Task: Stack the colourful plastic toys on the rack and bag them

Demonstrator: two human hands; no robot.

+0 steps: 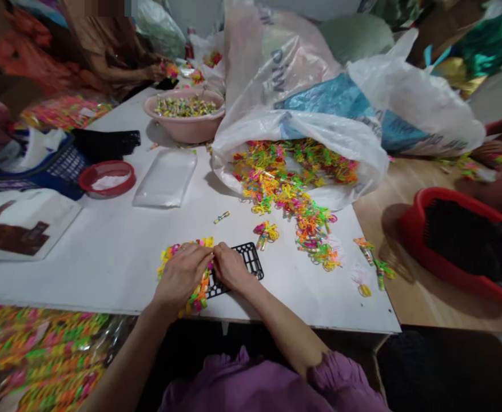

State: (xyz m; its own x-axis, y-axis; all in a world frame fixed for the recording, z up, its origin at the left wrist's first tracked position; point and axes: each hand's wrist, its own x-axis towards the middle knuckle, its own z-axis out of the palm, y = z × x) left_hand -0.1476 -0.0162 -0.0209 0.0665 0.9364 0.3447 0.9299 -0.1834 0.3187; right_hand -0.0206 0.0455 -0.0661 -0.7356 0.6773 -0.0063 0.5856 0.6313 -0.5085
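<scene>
On the white tabletop lies a black plastic grid tray [253, 257], its left part covered by small bright plastic toys [199, 297] in yellow, pink and orange. My left hand [186, 266] rests over these toys, its fingers bent and pinched near the tray's middle. Beside it, my right hand [229, 266] is closed over the tray, its fingertips meeting those of the left. Whatever sits between the fingertips is too small and hidden to name. Just right of the tray lies a loose toy [267, 232], and a small wrapped tube [222, 217] lies beyond it.
A large plastic sack [251, 123] spills colourful toys [294, 194] across the table. Behind stand a pink basin [186, 129] of small pieces and clear bags [165, 178]. A red dish [126, 183] is left, a red tub [418, 229] right. Another person's hands [156, 71] work at the far left.
</scene>
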